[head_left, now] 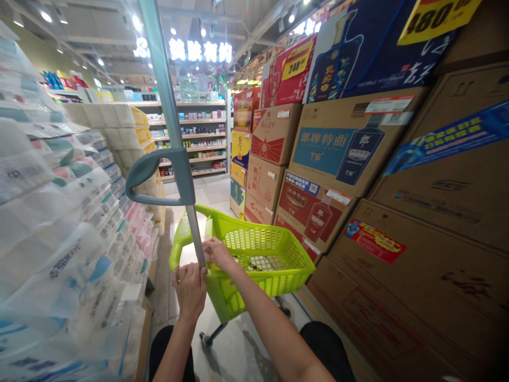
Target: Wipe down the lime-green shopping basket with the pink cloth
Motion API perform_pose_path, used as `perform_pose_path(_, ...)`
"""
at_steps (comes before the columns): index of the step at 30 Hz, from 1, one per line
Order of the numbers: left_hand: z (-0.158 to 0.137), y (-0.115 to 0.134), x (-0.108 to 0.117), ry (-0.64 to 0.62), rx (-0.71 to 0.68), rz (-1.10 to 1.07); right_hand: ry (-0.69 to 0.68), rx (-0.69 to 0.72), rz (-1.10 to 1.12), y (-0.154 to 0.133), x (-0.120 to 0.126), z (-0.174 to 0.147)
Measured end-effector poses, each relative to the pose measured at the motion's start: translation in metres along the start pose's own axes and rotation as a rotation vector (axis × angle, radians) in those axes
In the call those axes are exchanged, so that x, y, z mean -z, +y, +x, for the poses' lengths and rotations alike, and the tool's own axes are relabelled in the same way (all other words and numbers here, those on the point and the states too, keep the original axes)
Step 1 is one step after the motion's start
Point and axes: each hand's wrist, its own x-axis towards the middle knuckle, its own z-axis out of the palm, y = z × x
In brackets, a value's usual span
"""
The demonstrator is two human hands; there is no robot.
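A lime-green plastic shopping cart [254, 228] with a lattice basket stands in front of me, its interior showing no goods. A grey metal pole [194, 228] with a grey plastic loop handle [159, 175] rises at its near corner and runs out of view at the top. My left hand [190, 286] is closed over the cart's near corner, its thumb by the foot of the pole. Just right of the pole, my right hand [218, 253] is bent at the basket's near rim with fingers pressed together. Whatever its fingertips grip is hidden behind the pole.
Stacked cardboard cartons [322, 143] with price labels wall the right side. Piled plastic-wrapped paper packs [71, 228] line the left, with yellowish packs [131, 132] farther on. Shelves of small goods [202, 132] stand at the back. Pale floor tiles [210, 188] run between.
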Motion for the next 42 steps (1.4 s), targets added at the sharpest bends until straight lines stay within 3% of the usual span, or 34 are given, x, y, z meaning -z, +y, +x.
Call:
perform_pose_path(3, 0.002, -0.002, 0.003, -0.014, -0.021, 0.055, -0.083, 0.040, -0.008, -0.007, 0.006, -0.001)
perform_pose_path(7, 0.002, -0.002, 0.006, -0.036, -0.056, 0.094, -0.206, 0.134, -0.125, -0.001, 0.028, -0.034)
perform_pose_path(9, 0.002, 0.001, 0.007, -0.040, -0.060, 0.096, -0.155, 0.074, -0.276, 0.005, 0.042, -0.056)
perform_pose_path(12, 0.002, 0.006, 0.008, -0.033, -0.055, 0.103, 0.026, -0.096, -0.388, 0.007, 0.052, -0.082)
perform_pose_path(16, 0.000, 0.015, 0.006, -0.006, -0.049, 0.129, 0.197, -0.102, -0.325, -0.020, 0.024, -0.098)
perform_pose_path(19, -0.002, 0.020, 0.005, -0.005, -0.077, 0.158, 0.240, -0.072, -0.299, -0.033, -0.005, -0.107)
perform_pose_path(21, -0.002, 0.020, 0.006, -0.010, -0.086, 0.153, 0.247, -0.046, -0.313, -0.019, -0.009, -0.115)
perform_pose_path(23, -0.001, 0.017, 0.007, -0.016, -0.078, 0.128, 0.284, -0.087, -0.353, 0.014, 0.004, -0.125)
perform_pose_path(26, 0.002, 0.009, 0.006, -0.019, -0.055, 0.076, 0.423, -0.292, -0.399, 0.070, 0.037, -0.136)
perform_pose_path(29, 0.001, 0.004, -0.001, -0.012, -0.043, 0.026, 0.511, -0.430, -0.378, 0.090, 0.050, -0.135)
perform_pose_path(31, -0.004, 0.007, -0.010, 0.077, 0.005, -0.035, 0.479, -0.394, -0.335, 0.075, 0.037, -0.132)
perform_pose_path(35, -0.017, 0.031, -0.024, 0.379, 0.168, -0.158, 0.316, -0.183, -0.288, 0.038, 0.004, -0.131)
perform_pose_path(37, -0.016, 0.046, -0.023, 0.328, -0.016, -0.187, 0.308, -0.182, -0.308, 0.046, 0.011, -0.134)
perform_pose_path(40, 0.001, 0.060, -0.020, 0.056, -0.388, -0.178, 0.390, -0.308, -0.385, 0.094, 0.056, -0.140)
perform_pose_path(42, 0.013, 0.062, -0.022, -0.120, -0.465, -0.089, 0.475, -0.409, -0.450, 0.130, 0.090, -0.143)
